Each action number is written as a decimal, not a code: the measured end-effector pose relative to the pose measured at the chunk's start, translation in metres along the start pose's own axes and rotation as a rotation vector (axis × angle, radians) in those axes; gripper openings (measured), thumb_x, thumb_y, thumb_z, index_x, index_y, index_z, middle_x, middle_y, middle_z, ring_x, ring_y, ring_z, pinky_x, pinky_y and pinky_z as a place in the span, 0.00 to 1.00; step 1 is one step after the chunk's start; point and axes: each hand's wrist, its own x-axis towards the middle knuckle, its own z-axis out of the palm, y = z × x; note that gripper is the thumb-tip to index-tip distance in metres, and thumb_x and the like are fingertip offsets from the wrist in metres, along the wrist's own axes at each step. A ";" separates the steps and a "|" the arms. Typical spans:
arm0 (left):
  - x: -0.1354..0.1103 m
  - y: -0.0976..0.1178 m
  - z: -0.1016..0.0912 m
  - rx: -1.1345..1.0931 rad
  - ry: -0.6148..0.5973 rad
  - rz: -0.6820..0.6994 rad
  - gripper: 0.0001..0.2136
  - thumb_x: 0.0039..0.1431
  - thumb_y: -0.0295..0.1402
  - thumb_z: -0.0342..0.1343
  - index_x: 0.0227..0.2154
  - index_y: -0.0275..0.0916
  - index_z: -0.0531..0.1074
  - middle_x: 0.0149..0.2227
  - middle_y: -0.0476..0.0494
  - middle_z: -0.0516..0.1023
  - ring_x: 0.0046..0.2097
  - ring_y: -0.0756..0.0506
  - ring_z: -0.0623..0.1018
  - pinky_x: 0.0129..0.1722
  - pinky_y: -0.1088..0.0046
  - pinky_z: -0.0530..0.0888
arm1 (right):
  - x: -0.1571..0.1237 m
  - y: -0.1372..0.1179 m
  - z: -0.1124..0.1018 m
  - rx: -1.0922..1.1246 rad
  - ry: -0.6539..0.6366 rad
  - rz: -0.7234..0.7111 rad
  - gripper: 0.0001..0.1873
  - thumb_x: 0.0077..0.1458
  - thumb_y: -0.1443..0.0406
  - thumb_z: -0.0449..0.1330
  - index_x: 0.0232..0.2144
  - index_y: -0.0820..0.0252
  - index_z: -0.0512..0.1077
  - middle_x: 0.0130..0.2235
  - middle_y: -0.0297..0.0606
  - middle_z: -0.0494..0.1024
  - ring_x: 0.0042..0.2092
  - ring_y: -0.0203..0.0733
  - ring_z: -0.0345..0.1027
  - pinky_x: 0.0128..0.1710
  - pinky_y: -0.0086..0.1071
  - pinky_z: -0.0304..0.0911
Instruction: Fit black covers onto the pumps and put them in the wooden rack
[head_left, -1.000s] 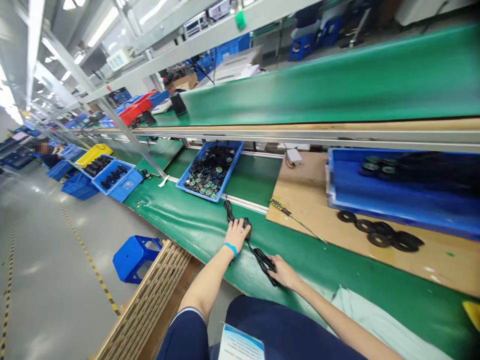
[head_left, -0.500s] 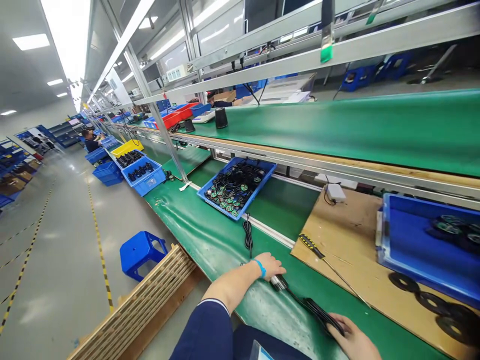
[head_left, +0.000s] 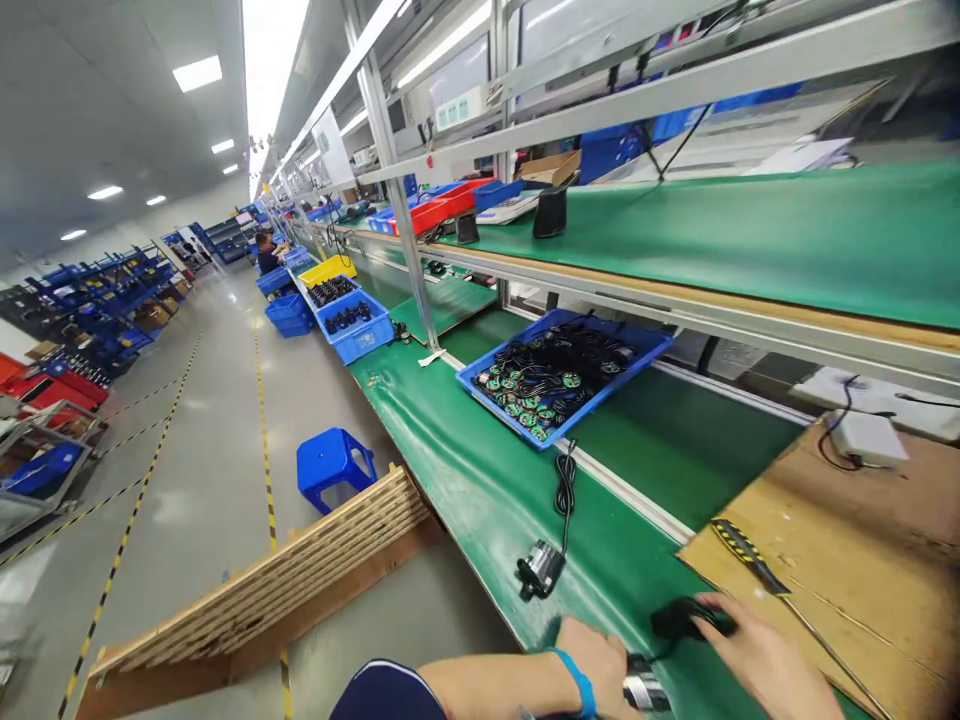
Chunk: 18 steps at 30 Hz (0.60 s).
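My left hand, with a blue band at the wrist, is closed around a small silver-and-black cylindrical motor low over the green bench mat. The motor's silver end sticks out to the right of the fingers. A bundled black cable, blurred by motion, is gripped between the thumb and fingers of my right hand. A thin lead appears to run from it toward the motor. Beyond my left hand, another silver-and-black motor lies on the mat, its coiled black cable stretching toward the back.
A blue tray of round green-board parts and cables sits behind. At right, a screwdriver lies on a brown board beside a white box. A slatted wooden piece and blue stool stand left of the bench.
The view has swung right-to-left, so the bench sits further right. My left hand has drawn back toward me with one motor, uncovering the other. The bundled cable is lifted in my right hand.
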 end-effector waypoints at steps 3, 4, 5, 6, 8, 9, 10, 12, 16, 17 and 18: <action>0.002 -0.010 -0.014 -0.067 0.062 -0.112 0.33 0.50 0.50 0.61 0.49 0.25 0.70 0.41 0.27 0.80 0.39 0.32 0.80 0.37 0.57 0.74 | 0.023 -0.041 0.015 0.067 -0.091 -0.092 0.20 0.42 0.49 0.50 0.30 0.54 0.73 0.39 0.51 0.80 0.42 0.61 0.77 0.47 0.50 0.72; 0.005 -0.013 -0.018 -0.091 0.089 -0.142 0.33 0.52 0.49 0.60 0.51 0.24 0.68 0.42 0.26 0.79 0.41 0.32 0.80 0.37 0.57 0.74 | 0.029 -0.051 0.022 0.072 -0.080 -0.105 0.22 0.42 0.50 0.49 0.30 0.56 0.73 0.42 0.54 0.79 0.46 0.63 0.76 0.50 0.51 0.70; 0.007 -0.016 -0.021 -0.115 0.110 -0.168 0.33 0.53 0.47 0.60 0.53 0.23 0.66 0.44 0.25 0.79 0.42 0.32 0.80 0.36 0.56 0.74 | 0.034 -0.059 0.028 0.071 -0.065 -0.112 0.22 0.42 0.50 0.49 0.31 0.57 0.73 0.44 0.57 0.78 0.49 0.65 0.74 0.53 0.53 0.68; 0.010 -0.019 -0.023 -0.137 0.130 -0.193 0.32 0.55 0.45 0.59 0.55 0.22 0.65 0.46 0.24 0.78 0.43 0.31 0.80 0.36 0.56 0.75 | 0.038 -0.066 0.033 0.069 -0.062 -0.124 0.23 0.42 0.50 0.50 0.31 0.57 0.73 0.46 0.59 0.77 0.53 0.67 0.71 0.54 0.53 0.67; 0.013 -0.024 -0.027 -0.160 0.161 -0.238 0.30 0.58 0.40 0.57 0.57 0.21 0.63 0.46 0.21 0.78 0.44 0.30 0.81 0.34 0.55 0.75 | 0.041 -0.076 0.044 0.076 -0.091 -0.168 0.22 0.44 0.50 0.51 0.32 0.58 0.74 0.50 0.62 0.75 0.58 0.68 0.67 0.56 0.53 0.66; 0.013 -0.026 -0.029 -0.162 0.179 -0.249 0.29 0.59 0.38 0.56 0.58 0.21 0.64 0.46 0.20 0.79 0.44 0.29 0.81 0.34 0.54 0.76 | 0.040 -0.080 0.048 0.089 -0.118 -0.193 0.21 0.45 0.50 0.52 0.32 0.57 0.75 0.50 0.62 0.75 0.58 0.68 0.67 0.55 0.52 0.66; 0.011 -0.028 -0.030 -0.163 0.208 -0.249 0.28 0.60 0.36 0.54 0.58 0.20 0.64 0.46 0.19 0.79 0.43 0.29 0.81 0.33 0.53 0.76 | 0.037 -0.085 0.053 0.109 -0.147 -0.216 0.21 0.45 0.50 0.52 0.31 0.57 0.76 0.50 0.61 0.75 0.57 0.67 0.68 0.55 0.52 0.67; 0.000 -0.032 -0.031 -0.176 0.288 -0.216 0.26 0.62 0.36 0.53 0.56 0.19 0.66 0.45 0.17 0.79 0.42 0.29 0.82 0.32 0.52 0.77 | 0.026 -0.094 0.062 0.155 -0.197 -0.233 0.21 0.43 0.50 0.54 0.31 0.56 0.77 0.49 0.58 0.77 0.53 0.67 0.72 0.53 0.53 0.69; -0.041 -0.046 -0.024 -0.216 0.372 -0.146 0.24 0.65 0.42 0.49 0.48 0.22 0.73 0.38 0.21 0.81 0.38 0.32 0.82 0.28 0.57 0.78 | -0.006 -0.117 0.077 0.231 -0.305 -0.297 0.19 0.41 0.49 0.56 0.29 0.52 0.79 0.45 0.52 0.81 0.48 0.67 0.76 0.48 0.57 0.73; -0.054 -0.053 -0.020 -0.232 0.361 -0.147 0.23 0.66 0.44 0.47 0.47 0.24 0.74 0.38 0.24 0.81 0.37 0.33 0.83 0.28 0.59 0.77 | -0.014 -0.122 0.079 0.248 -0.328 -0.332 0.18 0.41 0.50 0.57 0.28 0.50 0.80 0.44 0.51 0.81 0.48 0.68 0.76 0.47 0.56 0.74; -0.069 -0.061 -0.016 -0.258 0.340 -0.158 0.23 0.66 0.45 0.47 0.45 0.27 0.75 0.37 0.26 0.82 0.37 0.34 0.83 0.27 0.61 0.77 | -0.022 -0.126 0.080 0.268 -0.351 -0.372 0.16 0.42 0.50 0.57 0.27 0.48 0.80 0.43 0.52 0.81 0.46 0.68 0.76 0.46 0.57 0.74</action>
